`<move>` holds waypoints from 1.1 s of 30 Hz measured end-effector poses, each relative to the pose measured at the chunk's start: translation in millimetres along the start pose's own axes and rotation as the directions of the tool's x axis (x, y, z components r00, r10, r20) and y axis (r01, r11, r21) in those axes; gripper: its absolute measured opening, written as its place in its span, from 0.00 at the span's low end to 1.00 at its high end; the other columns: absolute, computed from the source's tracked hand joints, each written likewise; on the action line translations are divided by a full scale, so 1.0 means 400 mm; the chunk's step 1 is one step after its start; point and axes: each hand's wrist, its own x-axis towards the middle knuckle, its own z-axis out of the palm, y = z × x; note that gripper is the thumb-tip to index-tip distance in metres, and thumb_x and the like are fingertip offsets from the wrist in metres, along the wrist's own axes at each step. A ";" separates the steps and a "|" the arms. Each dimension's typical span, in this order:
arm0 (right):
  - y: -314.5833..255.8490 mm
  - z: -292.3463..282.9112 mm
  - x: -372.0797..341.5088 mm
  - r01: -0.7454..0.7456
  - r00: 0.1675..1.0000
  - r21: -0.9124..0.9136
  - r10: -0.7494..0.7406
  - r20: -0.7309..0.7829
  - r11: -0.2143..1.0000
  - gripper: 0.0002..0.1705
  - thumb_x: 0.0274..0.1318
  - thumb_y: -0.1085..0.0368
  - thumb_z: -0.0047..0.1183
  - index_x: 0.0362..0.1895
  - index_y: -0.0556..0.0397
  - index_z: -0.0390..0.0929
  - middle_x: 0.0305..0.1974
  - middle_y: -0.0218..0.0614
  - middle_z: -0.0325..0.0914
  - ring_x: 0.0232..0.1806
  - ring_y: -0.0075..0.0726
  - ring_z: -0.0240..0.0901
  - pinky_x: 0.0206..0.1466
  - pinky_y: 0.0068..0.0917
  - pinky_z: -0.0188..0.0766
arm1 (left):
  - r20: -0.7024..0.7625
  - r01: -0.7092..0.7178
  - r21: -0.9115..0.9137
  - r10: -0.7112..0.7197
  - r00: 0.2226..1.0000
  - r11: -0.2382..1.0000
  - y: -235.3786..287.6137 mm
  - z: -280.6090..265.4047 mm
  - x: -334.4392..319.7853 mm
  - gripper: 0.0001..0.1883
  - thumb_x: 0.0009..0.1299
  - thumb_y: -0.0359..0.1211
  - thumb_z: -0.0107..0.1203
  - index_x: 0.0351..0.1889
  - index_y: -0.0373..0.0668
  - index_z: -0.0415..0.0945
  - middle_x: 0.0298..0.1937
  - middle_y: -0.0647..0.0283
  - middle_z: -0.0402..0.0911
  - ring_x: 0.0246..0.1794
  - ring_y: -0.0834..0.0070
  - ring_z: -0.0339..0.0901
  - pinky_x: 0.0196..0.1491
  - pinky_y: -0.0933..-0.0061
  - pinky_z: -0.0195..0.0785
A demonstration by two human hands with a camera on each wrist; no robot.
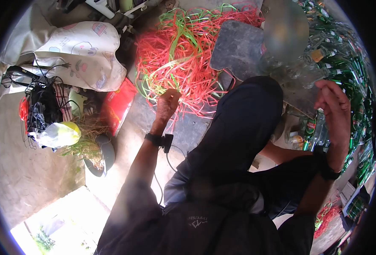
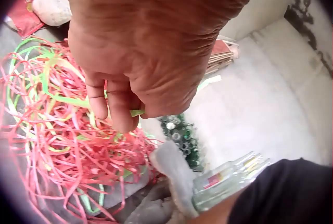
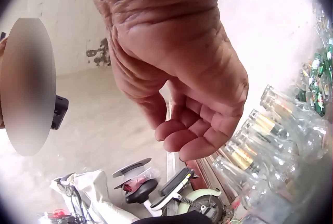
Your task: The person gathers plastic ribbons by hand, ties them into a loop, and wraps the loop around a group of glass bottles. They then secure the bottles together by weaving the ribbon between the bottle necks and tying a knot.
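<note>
A tangled pile of red and green plastic strips (image 1: 175, 51) lies on the floor in front of the seated person. At its near edge is the left hand (image 1: 168, 104), palm turned down. In the left wrist view, a short piece of green strip (image 2: 137, 113) shows at the fingertips, pinched between thumb and fingers; the rest of it is hidden by the hand. The right hand (image 1: 334, 104) is raised on the far right, above glass bottles (image 1: 311, 127). Its fingers (image 3: 195, 143) hang loosely curled with nothing in them in the right wrist view.
A dark flat slab (image 1: 237, 44) lies against the pile's right side. Massed green bottles (image 1: 351, 78) line the right. To the left are a white printed cloth (image 1: 77, 53), a red packet (image 1: 119, 106) and a wire basket (image 1: 64, 95). More strips (image 1: 327, 219) lie at lower right.
</note>
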 end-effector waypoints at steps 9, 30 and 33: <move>-0.108 0.251 -0.102 0.065 0.961 -0.065 -0.045 0.272 0.996 0.20 0.59 0.72 0.62 0.57 0.55 0.79 0.32 0.26 0.76 0.28 0.14 0.71 0.31 0.16 0.70 | 0.157 -0.331 -0.054 0.335 0.929 0.942 0.611 0.006 -0.131 0.07 0.74 0.26 0.61 0.47 0.36 0.79 0.34 0.62 0.81 0.33 0.78 0.79 0.36 0.75 0.73; -0.117 -0.208 -0.503 0.372 0.921 0.743 -0.321 -0.221 0.556 0.07 0.80 0.65 0.37 0.46 0.55 0.61 0.32 0.27 0.49 0.28 0.23 0.44 0.29 0.23 0.49 | 0.273 -0.537 0.165 0.485 0.831 0.827 0.642 0.007 -0.193 0.09 0.65 0.21 0.61 0.42 0.38 0.82 0.30 0.58 0.81 0.29 0.66 0.81 0.32 0.69 0.72; -0.138 -0.348 -0.566 0.418 0.903 0.684 -0.357 -0.240 0.598 0.08 0.81 0.66 0.31 0.44 0.56 0.59 0.33 0.28 0.49 0.31 0.25 0.45 0.37 0.27 0.52 | 0.220 -0.488 0.263 0.441 0.870 0.832 0.587 -0.022 -0.175 0.09 0.65 0.20 0.61 0.43 0.36 0.82 0.33 0.58 0.82 0.28 0.72 0.80 0.31 0.73 0.72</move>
